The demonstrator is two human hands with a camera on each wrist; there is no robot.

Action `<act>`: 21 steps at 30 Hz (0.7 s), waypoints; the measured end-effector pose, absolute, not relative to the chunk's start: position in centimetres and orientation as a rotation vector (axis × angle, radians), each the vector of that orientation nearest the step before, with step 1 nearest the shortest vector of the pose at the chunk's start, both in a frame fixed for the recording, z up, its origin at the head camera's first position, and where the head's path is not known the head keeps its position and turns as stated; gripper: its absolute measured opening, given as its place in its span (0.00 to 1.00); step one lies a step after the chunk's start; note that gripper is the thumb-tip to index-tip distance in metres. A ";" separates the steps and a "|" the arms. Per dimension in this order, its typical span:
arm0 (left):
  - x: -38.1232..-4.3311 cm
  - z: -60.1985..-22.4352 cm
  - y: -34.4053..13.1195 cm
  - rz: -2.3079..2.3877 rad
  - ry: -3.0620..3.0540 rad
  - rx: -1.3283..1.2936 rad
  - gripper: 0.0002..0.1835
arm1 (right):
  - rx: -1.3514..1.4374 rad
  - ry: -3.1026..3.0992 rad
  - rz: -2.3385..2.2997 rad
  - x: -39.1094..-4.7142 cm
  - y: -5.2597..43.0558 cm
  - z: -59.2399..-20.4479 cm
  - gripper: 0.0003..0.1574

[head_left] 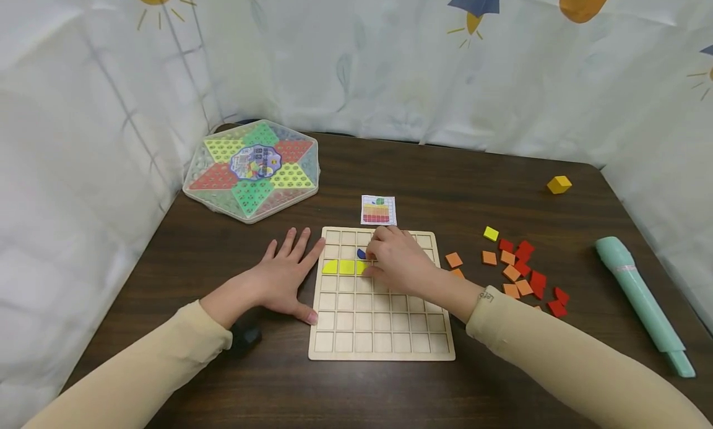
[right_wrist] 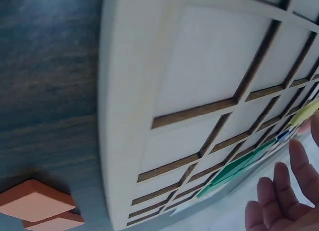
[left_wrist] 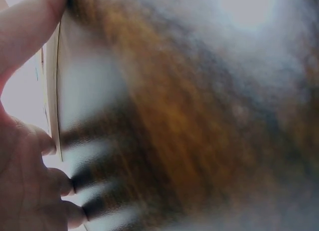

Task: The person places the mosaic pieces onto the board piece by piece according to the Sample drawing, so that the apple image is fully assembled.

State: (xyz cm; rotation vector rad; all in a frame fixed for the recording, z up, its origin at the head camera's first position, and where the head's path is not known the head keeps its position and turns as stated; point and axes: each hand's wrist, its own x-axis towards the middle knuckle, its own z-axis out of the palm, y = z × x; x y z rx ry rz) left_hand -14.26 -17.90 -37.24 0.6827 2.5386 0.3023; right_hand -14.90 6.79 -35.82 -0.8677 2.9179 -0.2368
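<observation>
A light wooden grid board [head_left: 381, 357] lies flat on the dark table. My left hand [head_left: 284, 280] has its fingers spread and rests at the board's left side, thumb and a fingertip touching its edge. Over the upper middle of the board is my right hand [head_left: 402, 265], thumb and forefinger at a yellow tile [head_left: 362, 267]. More yellow tiles [head_left: 346, 267] sit left of it in the same row. A small blue piece [head_left: 361, 254] lies just above. Green pieces [right_wrist: 234, 169] show in the board in the right wrist view; from the head they are hidden by my hand.
Behind the board lies a picture card [head_left: 378, 210]. Loose orange tiles [head_left: 489, 257] and red tiles [head_left: 538, 283] are scattered to the right, with a yellow tile [head_left: 491, 233]. Also there: a yellow block [head_left: 559, 184], a mint-green stick-shaped object [head_left: 640, 299] and a hexagonal game box [head_left: 253, 169].
</observation>
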 end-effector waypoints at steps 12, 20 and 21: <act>-14.2 -37.3 -18.0 0.308 2.537 0.676 0.74 | -0.960 2.922 -0.179 -15.1 6.5 -36.7 0.09; -14.2 -37.2 -17.9 0.304 2.541 0.681 0.74 | -1.009 2.910 -0.210 -14.9 7.0 -36.1 0.07; -14.2 -37.2 -17.9 0.304 2.540 0.680 0.74 | -1.023 2.912 -0.216 -14.8 7.2 -36.0 0.06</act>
